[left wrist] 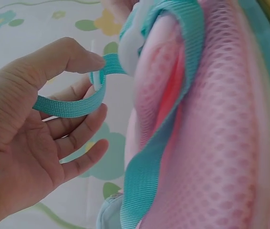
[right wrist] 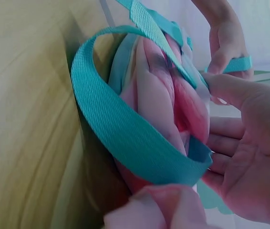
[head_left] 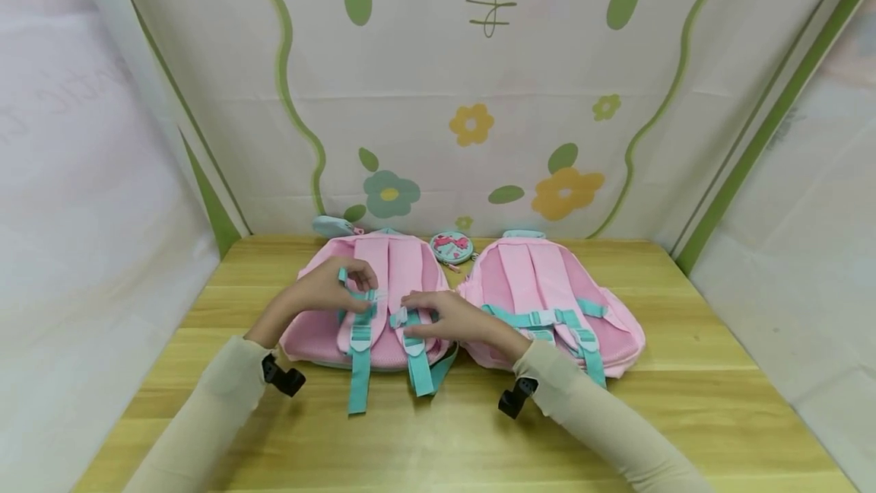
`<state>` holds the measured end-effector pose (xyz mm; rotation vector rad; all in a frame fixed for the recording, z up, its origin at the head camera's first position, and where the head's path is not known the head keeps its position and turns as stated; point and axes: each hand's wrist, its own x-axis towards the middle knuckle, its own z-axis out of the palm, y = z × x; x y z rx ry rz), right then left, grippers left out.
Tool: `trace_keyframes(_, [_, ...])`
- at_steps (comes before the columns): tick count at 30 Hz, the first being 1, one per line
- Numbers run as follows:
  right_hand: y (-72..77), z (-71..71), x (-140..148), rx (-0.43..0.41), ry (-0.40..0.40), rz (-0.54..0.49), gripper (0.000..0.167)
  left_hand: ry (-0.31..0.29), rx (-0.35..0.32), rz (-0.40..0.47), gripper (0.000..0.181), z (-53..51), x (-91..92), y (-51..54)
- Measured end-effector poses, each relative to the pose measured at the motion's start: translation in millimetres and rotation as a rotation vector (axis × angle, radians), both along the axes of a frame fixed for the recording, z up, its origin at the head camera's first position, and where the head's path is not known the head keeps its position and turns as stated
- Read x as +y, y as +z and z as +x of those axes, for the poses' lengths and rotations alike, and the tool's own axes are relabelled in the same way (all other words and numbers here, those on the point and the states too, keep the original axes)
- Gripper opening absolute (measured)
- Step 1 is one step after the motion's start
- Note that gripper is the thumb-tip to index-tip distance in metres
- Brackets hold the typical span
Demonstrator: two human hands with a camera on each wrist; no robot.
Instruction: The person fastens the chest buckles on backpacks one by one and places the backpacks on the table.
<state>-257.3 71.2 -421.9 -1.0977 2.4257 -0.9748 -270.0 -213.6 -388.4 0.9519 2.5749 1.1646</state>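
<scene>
A pink backpack [head_left: 311,337] with teal straps lies back side up at the left of the table. My left hand [head_left: 335,285] is over its left shoulder strap, where thumb and index finger pinch a teal strap [left wrist: 68,108] at a small pale buckle piece [left wrist: 96,80]. My right hand [head_left: 455,318] is at the other shoulder strap, beside a white buckle [head_left: 399,316]. In the right wrist view its thumb [right wrist: 230,88] reaches the strap's edge, apart from the fairly straight fingers. The fingertips are partly hidden there.
A second pink backpack [head_left: 619,326] lies on the right, its teal cross strap joined by a white buckle [head_left: 546,317]. A round teal pouch [head_left: 452,247] sits between the bags at the back. The wooden table [head_left: 472,440] ends at a flowered cloth backdrop [head_left: 438,151].
</scene>
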Motion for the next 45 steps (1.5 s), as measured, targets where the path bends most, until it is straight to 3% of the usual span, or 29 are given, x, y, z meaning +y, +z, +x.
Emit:
trace_keyframes(6, [-0.6, 6.7, -8, -0.014, -0.040, -0.047, 0.046, -0.017, 0.015, 0.010, 0.023, -1.8, -3.9, 4.7])
trace_keyframes(11, [-4.7, 9.0, -15, 0.025, -0.041, -0.082, 0.040, -0.034, 0.008, 0.026, 0.023, -2.9, -5.8, 5.7])
trace_keyframes(17, [-9.5, 12.2, -24, 0.142, -0.044, -0.087, 0.036, -0.049, 0.005, 0.040, 0.023, -5.8, -9.9, 5.9])
trace_keyframes(24, [-16.4, 20.5, -31, 0.354, -0.063, -0.055, 0.035, -0.073, -0.027, 0.046, 0.022, -7.4, -14.1, 7.8])
trace_keyframes(33, [-25.4, 27.9, -40, 0.540, -0.136, 0.006, 0.033, -0.073, -0.053, 0.076, 0.021, -9.3, -16.3, 2.5])
trace_keyframes(40, [-30.4, 28.6, -44, 0.611, -0.172, -0.002, 0.028, -0.067, -0.029, 0.058, 0.022, -12.4, -13.9, -4.4])
trace_keyframes(45, [-33.1, 27.7, -46, 0.617, -0.191, -0.030, 0.025, -0.052, -0.012, 0.073, 0.022, -11.2, -14.0, -6.8])
